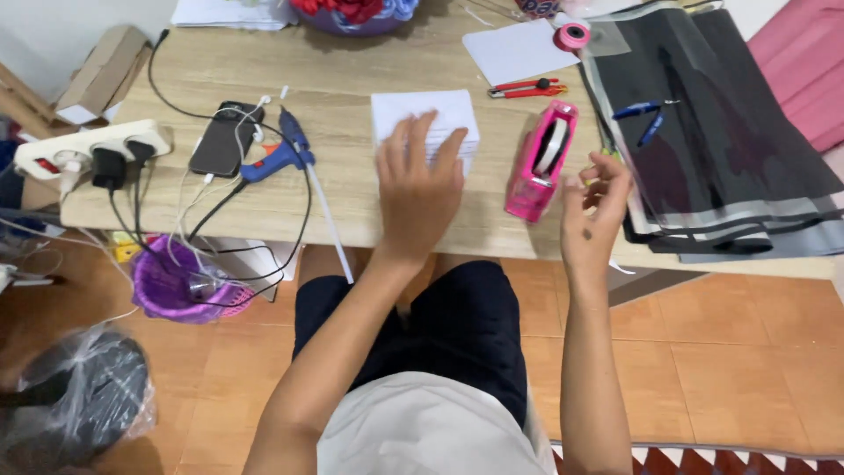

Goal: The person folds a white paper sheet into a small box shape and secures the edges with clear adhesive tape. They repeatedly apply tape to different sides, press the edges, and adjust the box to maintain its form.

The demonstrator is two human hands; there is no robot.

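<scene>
Head view: our left hand (420,189) lies flat, palm down, fingers spread, pressing on the near part of a white folded paper block (425,119) on the wooden counter (352,211). Forearm runs up from our lap, wrist straight. Hand released, not gripping; it only pins the block.

Our right hand (598,207) hovers just above the counter's near edge, palm turned inward, fingers loosely curled and half spread. We can't tell whether it pinches a bit of tape; nothing clearly held. It sits just right of the pink tape dispenser (541,158), not touching it.

Paper block: roughly square, edges nearly parallel to the counter's edge, far half visible beyond our fingers. Dispenser long axis runs near-to-far, tilted slightly right at the far end, tape roll upright inside it.

Left of the block: blue glue gun (280,157), nozzle pointing away from us, and a black phone (221,138) with white cable. White power strip (88,145) at the counter's left end, chargers plugged in.

Containers: purple basket (176,286) on the floor under the counter's left side, cables trailing into it. Black sheets (721,141) stacked at right, two blue pens on top.
</scene>
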